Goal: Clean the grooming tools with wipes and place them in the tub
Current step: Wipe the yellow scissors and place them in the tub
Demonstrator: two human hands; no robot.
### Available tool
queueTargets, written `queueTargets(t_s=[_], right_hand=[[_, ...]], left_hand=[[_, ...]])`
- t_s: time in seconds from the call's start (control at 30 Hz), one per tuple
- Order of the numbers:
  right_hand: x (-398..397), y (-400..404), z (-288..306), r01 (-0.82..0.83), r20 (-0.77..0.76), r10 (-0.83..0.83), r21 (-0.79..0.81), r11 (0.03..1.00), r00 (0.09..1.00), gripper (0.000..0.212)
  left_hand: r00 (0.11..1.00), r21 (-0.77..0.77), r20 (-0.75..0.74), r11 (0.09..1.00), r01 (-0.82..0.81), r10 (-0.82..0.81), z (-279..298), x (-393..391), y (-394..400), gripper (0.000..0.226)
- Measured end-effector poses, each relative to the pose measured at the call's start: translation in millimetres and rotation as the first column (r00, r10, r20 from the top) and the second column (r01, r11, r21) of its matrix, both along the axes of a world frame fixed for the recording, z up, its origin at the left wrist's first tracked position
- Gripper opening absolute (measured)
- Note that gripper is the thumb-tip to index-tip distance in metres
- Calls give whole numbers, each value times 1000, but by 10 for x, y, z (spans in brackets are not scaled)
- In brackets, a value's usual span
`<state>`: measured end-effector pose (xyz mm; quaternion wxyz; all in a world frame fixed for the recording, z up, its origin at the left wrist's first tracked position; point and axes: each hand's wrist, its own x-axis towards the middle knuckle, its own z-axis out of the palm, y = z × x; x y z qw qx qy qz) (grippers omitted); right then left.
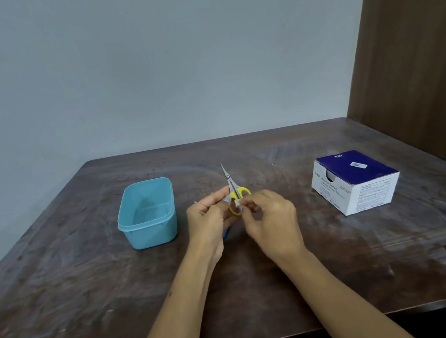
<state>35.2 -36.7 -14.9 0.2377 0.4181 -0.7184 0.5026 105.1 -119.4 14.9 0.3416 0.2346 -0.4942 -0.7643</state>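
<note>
Scissors (233, 189) pinched at the yellow handles by the left hand (209, 218) so the blades stay free, while right hand (272, 219) fingers pinch a small wipe (237, 203) against a loop. Tips point away toward the wall, long axis running front-to-back. Tub (147, 213) waits just left, probably for easy drop-off.

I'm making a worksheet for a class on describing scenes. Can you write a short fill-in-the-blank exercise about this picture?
1. The left hand holds small scissors whose handles are ____ in colour.
2. The blue tub has ____ inside it.
3. The white and dark blue box stands to the ____ of both hands.
4. The right hand pinches a small white ____ against the scissors' handles.

Missing words: yellow; nothing; right; wipe
</note>
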Motion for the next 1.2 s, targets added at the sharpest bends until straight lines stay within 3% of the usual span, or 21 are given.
queueTargets(t_s=[0.47, 0.7, 0.87, 1.07, 1.2], right_hand=[[16, 16, 15, 4, 82, -1, -29, 1000, 997, 6], [-14, 14, 24, -72, 0, 72, -47, 996, 997, 14], [12, 10, 27, -110, -41, 110, 9, 994, 993, 12], [43, 10, 7, -21, 4, 21, 72, 997, 1000, 5], [37, 2, 18, 51, -50, -50, 32, 998, 998, 9]], left_hand=[[998, -21, 19, 998, 54, -54, -9, 0, -2, 28], [994, -33, 40, 994, 105, -103, 20, 6, 38, 26], [998, 13, 23, 998, 53, -54, 19, -7, 15, 18], [998, -36, 58, 999, -9, 11, -1, 2, 1, 16], [997, -64, 79, 998, 0, 5, -20, -5, -9, 17]])
